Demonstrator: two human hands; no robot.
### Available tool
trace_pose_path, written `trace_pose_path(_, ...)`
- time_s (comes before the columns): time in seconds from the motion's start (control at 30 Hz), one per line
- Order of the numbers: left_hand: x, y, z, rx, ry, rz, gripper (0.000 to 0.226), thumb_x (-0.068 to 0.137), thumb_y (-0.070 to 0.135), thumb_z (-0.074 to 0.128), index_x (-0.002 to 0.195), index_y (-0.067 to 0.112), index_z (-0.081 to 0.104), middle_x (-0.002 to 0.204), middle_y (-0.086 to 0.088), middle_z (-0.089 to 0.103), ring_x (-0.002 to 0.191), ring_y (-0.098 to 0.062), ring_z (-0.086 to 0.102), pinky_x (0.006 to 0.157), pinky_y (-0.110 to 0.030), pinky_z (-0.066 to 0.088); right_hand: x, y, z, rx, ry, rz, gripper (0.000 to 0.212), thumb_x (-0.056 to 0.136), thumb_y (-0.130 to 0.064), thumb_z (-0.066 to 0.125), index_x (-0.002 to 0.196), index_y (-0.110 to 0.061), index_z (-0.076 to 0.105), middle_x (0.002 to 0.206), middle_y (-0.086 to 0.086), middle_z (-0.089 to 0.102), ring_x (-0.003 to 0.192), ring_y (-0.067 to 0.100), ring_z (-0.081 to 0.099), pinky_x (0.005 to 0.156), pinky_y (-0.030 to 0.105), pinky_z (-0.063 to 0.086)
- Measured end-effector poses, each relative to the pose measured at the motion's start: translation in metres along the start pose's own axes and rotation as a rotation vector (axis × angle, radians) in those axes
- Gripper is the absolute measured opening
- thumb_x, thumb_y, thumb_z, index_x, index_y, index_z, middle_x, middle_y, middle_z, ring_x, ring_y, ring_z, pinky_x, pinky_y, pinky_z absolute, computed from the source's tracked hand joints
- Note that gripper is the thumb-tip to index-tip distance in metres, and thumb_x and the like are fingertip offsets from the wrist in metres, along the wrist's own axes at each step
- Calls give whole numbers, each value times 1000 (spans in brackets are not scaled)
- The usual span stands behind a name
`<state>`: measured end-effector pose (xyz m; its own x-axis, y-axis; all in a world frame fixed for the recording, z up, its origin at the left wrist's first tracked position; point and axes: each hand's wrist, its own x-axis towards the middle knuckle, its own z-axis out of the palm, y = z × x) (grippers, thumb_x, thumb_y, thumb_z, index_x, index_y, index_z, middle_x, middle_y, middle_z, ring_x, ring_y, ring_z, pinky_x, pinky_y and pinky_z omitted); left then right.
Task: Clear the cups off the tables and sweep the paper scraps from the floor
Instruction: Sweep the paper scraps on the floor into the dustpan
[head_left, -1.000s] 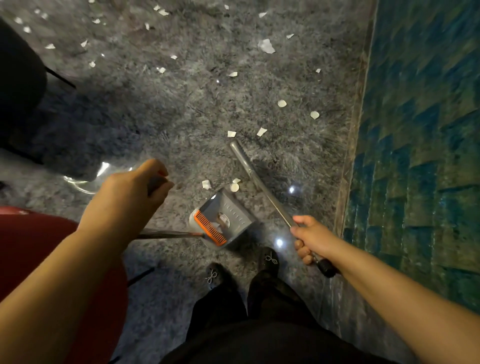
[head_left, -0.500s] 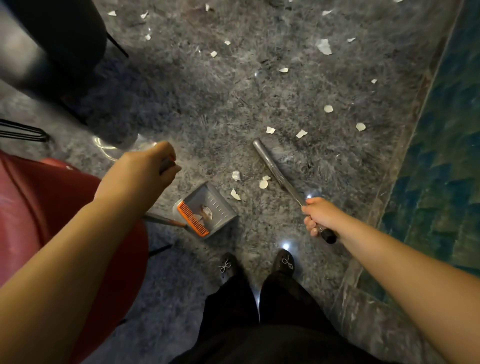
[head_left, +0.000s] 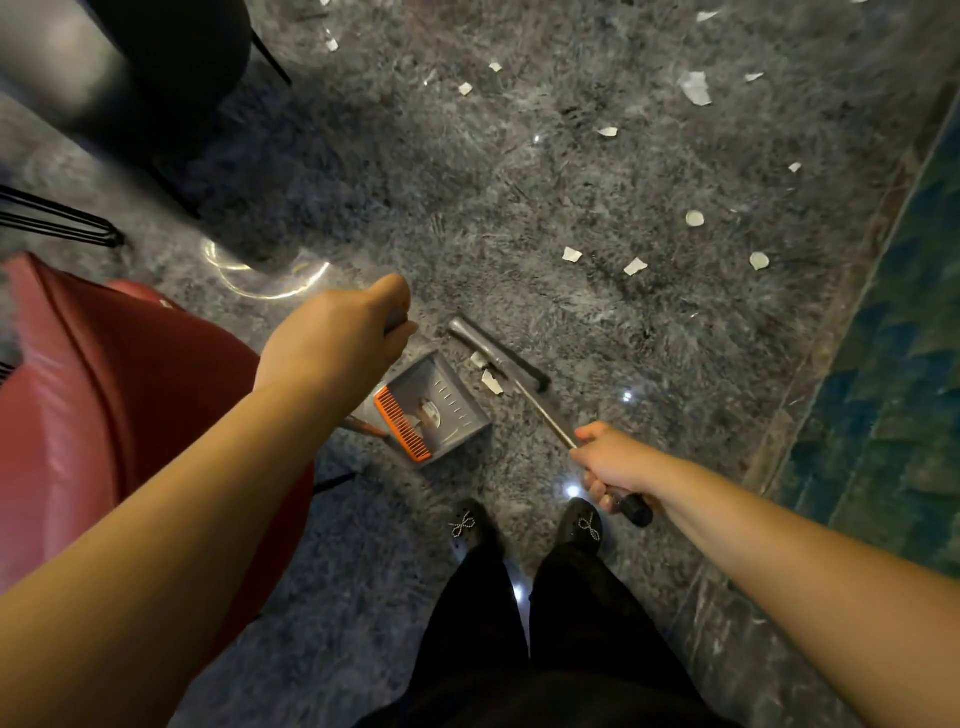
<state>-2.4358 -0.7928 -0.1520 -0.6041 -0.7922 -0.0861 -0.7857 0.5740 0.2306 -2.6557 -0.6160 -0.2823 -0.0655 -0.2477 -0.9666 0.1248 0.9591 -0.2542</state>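
left grip (head_left: 337, 343) curled round dustpan (head_left: 441, 410) handle | right grip (head_left: 613, 462) clasps broom (head_left: 498, 358)

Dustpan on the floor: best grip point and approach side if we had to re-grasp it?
Grip the dustpan by its long upright handle, near the top where the left hand holds it, coming from above on its orange-comb side. The open mouth faces the broom; its tray walls are low and sloped.
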Motion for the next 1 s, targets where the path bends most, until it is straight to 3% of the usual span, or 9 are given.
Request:
trace_pose_path(0.33,-6,-15,5,-14,37,-4,22,92,35,62,97,15,54,67,-11,58,58,-33,53,50,-39,47,-28,2,25,79,-233,36,37,102,-12,40,135,-27,34,59,4,38,30,6,34,34,12,31)
trace_pose_path(0.63,-31,-36,8,-6,89,-10,21,88,31,69,96,14,58,67,-11,64,55,-34,58,49,-29,36,-35,21,18,-119,-74,6,46,99,-3,43,140,-19,33,64,8,42,37,9,39,33,15,33)
trace_pose_path(0.83,-38,-38,8,-3,97,-22,21,87,30,70,97,14,60,69,-12,66,56,-35,59,48,-30,41,-34,22,18,-300,19,-27,39,101,-11,40,139,-18,35,62,10,47,47,14,45,34,16,35)
trace_pose_path(1.0,-32,-38,7,-8,86,-14,20,89,30,68,96,13,59,67,-10,63,54,-29,53,46,-23,27,-31,36,14,-419,94,-22,34,100,-21,44,133,-27,41,62,7,53,40,11,49,38,19,39)
